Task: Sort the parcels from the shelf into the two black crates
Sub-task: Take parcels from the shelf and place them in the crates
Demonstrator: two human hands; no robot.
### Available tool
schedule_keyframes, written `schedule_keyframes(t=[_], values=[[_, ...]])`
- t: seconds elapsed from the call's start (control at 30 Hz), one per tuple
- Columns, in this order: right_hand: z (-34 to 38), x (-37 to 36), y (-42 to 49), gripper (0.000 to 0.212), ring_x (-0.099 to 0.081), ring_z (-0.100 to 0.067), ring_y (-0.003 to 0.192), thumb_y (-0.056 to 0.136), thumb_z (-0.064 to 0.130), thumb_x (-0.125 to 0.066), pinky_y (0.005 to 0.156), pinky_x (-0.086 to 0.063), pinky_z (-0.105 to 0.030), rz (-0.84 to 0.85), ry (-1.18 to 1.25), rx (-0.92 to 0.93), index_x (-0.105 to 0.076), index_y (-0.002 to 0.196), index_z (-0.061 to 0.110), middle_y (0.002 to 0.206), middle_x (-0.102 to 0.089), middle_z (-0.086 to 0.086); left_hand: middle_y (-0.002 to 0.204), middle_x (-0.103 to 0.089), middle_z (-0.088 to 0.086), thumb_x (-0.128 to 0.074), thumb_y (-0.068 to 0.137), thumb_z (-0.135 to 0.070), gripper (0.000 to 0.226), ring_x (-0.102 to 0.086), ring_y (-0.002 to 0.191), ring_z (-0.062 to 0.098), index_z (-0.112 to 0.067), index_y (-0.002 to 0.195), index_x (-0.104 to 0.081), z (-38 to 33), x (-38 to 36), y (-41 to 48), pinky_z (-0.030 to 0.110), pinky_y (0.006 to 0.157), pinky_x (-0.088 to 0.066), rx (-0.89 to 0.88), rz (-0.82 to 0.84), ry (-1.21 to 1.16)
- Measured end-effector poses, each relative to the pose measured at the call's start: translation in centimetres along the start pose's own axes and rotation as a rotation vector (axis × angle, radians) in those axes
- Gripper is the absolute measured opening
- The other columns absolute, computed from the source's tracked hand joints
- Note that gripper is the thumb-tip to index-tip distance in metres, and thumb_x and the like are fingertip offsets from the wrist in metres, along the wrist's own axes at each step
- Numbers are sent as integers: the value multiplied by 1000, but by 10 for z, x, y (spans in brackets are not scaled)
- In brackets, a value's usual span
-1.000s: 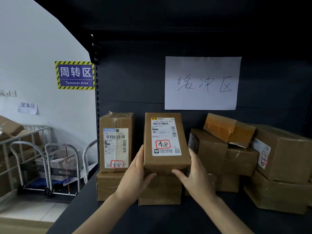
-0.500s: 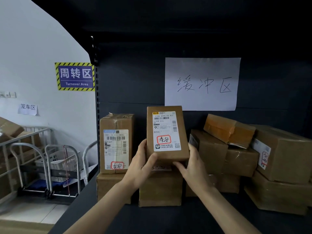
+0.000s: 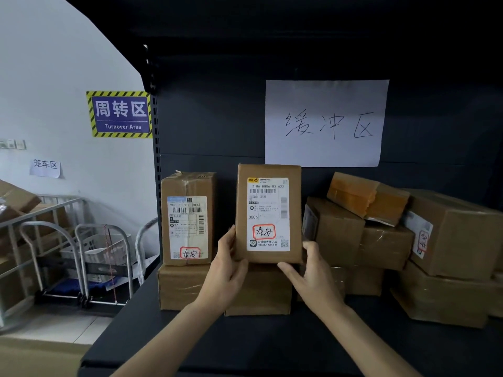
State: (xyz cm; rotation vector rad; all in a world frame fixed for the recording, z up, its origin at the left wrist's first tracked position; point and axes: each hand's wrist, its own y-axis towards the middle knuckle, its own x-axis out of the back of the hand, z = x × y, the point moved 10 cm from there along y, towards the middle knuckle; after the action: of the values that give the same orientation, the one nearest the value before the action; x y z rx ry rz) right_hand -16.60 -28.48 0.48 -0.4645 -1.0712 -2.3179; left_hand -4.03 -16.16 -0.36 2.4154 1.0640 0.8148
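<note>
A brown cardboard parcel (image 3: 269, 170) with a white shipping label and a red-circled handwritten mark is held upright above the dark shelf (image 3: 245, 341). My left hand (image 3: 227, 270) grips its lower left edge, and my right hand (image 3: 313, 276) grips its lower right corner. It is lifted off the box (image 3: 258, 292) beneath it. Another labelled parcel (image 3: 187, 219) stands upright just to the left on a lower box (image 3: 179, 287). The black crates are not in view.
Several more cardboard boxes (image 3: 381, 232) are stacked on the shelf's right half. A white paper sign (image 3: 326, 123) hangs on the shelf's back panel. Left of the shelf stand metal trolleys (image 3: 89, 262) and a cage cart with boxes (image 3: 19, 213).
Both hands have raised the parcel off the box below and tipped it more upright, so the label faces me.
</note>
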Motion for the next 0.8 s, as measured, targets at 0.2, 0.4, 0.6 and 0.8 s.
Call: schedule_keyframes(t=[0.2,0.4,0.6,0.8], values=[[-13,-9,-1,38,-50,-5,112,90,24,-59,77,-37,-4,58,-44,-51,-42,122,13,126,-56,0,136,-38,-11,-51,91,1,61,-33,129,0,-15,140,-20,9,-1,-2,0,100,-30,-17,-16,65],[-18,-8,-1,39,-53,-7,111,89,25,-61,86,-41,-12,68,1,-85,-44,122,15,122,-58,2,122,-39,-23,-54,90,-3,56,-34,121,-4,-14,138,-27,8,4,-5,-4,88,-32,-10,-36,75],[-19,-2,14,67,-48,-8,118,84,29,-66,97,-43,-24,108,268,-191,-31,140,19,129,-51,7,108,-48,-2,-65,83,-6,41,-51,102,20,-4,119,-45,-12,75,-13,37,87,-48,-75,-395,224],[-11,-19,34,65,-49,-5,111,89,24,-59,91,-41,-21,181,340,-216,-26,145,23,132,-53,5,113,-42,2,-71,80,-23,58,-42,111,21,-3,127,-42,9,148,-9,37,95,-37,84,-569,221]])
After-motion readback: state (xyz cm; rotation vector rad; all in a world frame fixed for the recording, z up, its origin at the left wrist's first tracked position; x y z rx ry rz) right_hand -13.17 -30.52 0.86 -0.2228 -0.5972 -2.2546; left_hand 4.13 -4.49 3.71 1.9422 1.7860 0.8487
